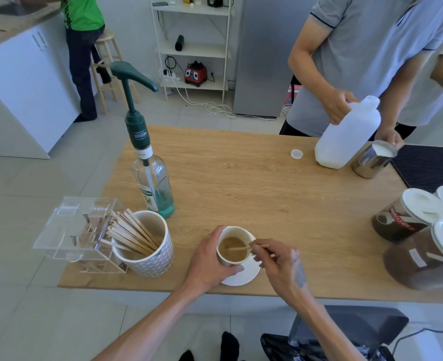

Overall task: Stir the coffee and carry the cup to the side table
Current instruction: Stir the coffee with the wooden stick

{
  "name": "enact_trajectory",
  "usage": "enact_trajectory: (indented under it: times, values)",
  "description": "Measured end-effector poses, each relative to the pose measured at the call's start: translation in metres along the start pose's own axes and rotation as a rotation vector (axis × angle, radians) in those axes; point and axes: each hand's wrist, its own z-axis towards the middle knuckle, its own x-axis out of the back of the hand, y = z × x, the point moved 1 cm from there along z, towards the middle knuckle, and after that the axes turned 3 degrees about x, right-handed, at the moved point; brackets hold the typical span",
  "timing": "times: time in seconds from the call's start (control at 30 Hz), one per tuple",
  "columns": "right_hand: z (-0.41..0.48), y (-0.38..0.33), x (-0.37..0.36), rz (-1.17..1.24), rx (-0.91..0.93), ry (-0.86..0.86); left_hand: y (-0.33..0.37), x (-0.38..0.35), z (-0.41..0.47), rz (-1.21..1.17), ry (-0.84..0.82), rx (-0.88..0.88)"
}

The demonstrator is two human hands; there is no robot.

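The left hand [207, 259] reaches in from the near edge, forearm angled up from the lower left, and wraps the left side of the cup [232, 245]; its fingers are clamped around the cup wall, thumb on the far rim side and the others curled under the near side. The right hand [280, 264] comes in from the lower right, wrist bent, its fingers pinched together on the end of a thin wooden stirrer [241, 247] whose other end lies in the coffee [232, 248]. The cup stands on a white saucer [243, 277] near the near edge of the wooden surface [267, 194], roughly at its middle. Just to the left of the cup stands a patterned white pot [147, 254] holding a bundle of wooden stirrers [134, 235], and left of that a clear plastic box [77, 230] at the left corner. Behind the pot rises a glass syrup bottle [154, 186] with a dark green pump [134, 84], a little blue-green liquid at its base. To the right, well apart from the cup, lie glass jars [407, 220] with white lids, holding dark grounds. At the far right a second person in a grey shirt tilts a white plastic jug [345, 136] beside a steel pitcher [373, 160] filled with milk, with a small white cap [296, 154] just left of the jug and a black mat [431, 165] to the right. The stretch of surface between the cup and these far items is bare.
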Motion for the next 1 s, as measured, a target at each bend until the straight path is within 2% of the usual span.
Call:
enact_trajectory:
  times: [0.07, 0.2, 0.3, 0.4, 0.5, 0.6, 0.67, 0.77, 0.87, 0.93, 1.0]
  values:
    - [0.001, 0.004, 0.007, 0.01, -0.055, -0.005, 0.002, 0.0, -0.001, -0.002, 0.002, 0.0]
    - [0.007, 0.009, 0.013, -0.116, -0.029, 0.201, 0.001, 0.001, -0.001, 0.001, 0.005, 0.009]
    - [0.004, 0.002, 0.001, -0.035, 0.006, 0.095, 0.0, 0.001, -0.001, 0.001, -0.001, 0.005]
    - [0.001, 0.004, 0.007, 0.052, -0.064, -0.024, 0.002, 0.0, -0.002, 0.001, 0.0, 0.001]
    - [0.006, 0.01, 0.017, -0.057, -0.079, 0.109, 0.002, 0.0, -0.001, 0.01, 0.005, 0.004]
    - [0.01, 0.002, 0.009, -0.136, 0.028, 0.21, 0.0, 0.0, 0.0, 0.008, 0.001, 0.014]
    - [0.009, -0.003, 0.0, -0.105, 0.081, 0.15, -0.001, -0.001, 0.0, 0.001, -0.003, 0.019]
    - [0.006, -0.001, 0.003, -0.03, 0.046, 0.01, 0.0, -0.001, 0.0, 0.0, -0.008, 0.018]
    - [0.01, 0.008, 0.011, -0.102, -0.011, 0.103, 0.002, -0.001, 0.0, 0.008, 0.004, 0.012]
    - [0.012, 0.009, 0.009, -0.15, 0.011, 0.188, 0.001, -0.001, -0.001, 0.005, 0.005, 0.014]
    - [0.011, 0.003, 0.001, -0.128, 0.051, 0.188, 0.0, 0.0, 0.0, -0.004, 0.002, 0.017]
